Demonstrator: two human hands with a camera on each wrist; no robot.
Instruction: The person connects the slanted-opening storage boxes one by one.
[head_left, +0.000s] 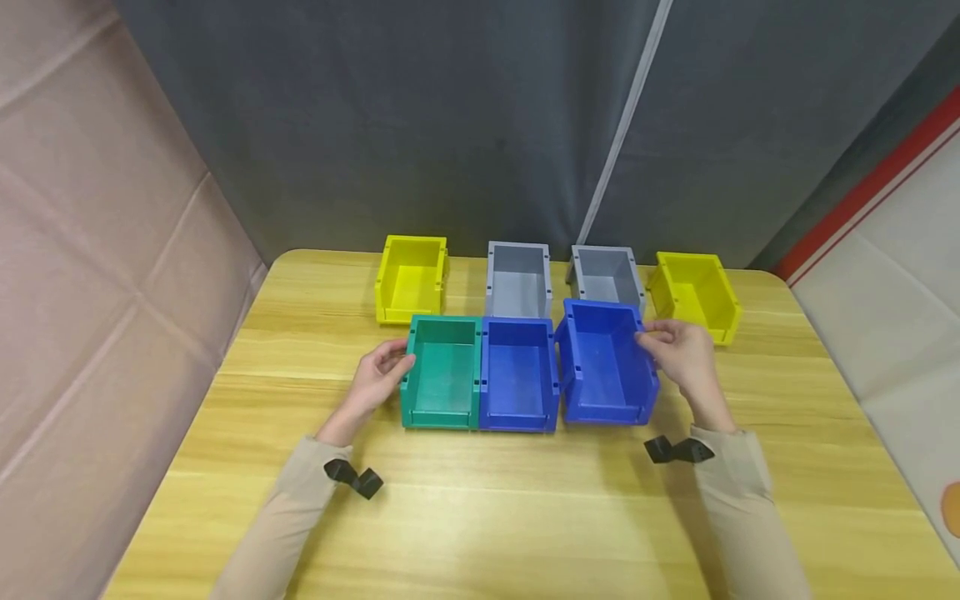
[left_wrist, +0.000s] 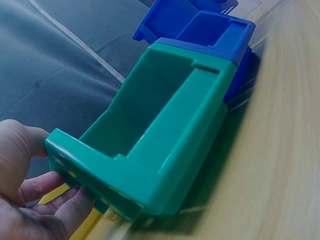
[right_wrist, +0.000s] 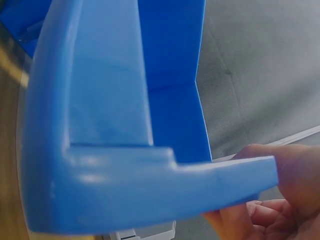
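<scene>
Your left hand [head_left: 378, 375] has its thumb and fingers closed in a pinch on the left side wall of the open-fronted green plastic bin [head_left: 444, 375], the thumb at the rim and the other fingers curled against the outside. Your right hand [head_left: 686, 350] pinches the right side wall of the tilted blue plastic bin [head_left: 603, 367], thumb on the rim, fingers bent below it outside.

Between these two stands the upright blue plastic bin [head_left: 517, 375], its left side touching the green one. The tilted bin is just to its right, turned at a slight angle; you cannot tell whether its base touches the pale wood-grain worktop [head_left: 480, 517].

Along the far edge, from left to right, you have the left yellow plastic bin [head_left: 411, 287], the left grey plastic bin [head_left: 517, 283], the right grey plastic bin [head_left: 606, 275] and the right yellow plastic bin [head_left: 693, 296]. Both grey ones are partly hidden by the blue bins nearer you. A dark grey curtain [head_left: 412, 125] hangs beyond the worktop. Each of your beige sleeves [head_left: 735, 492] ends at a small black wrist device [head_left: 678, 450].
</scene>
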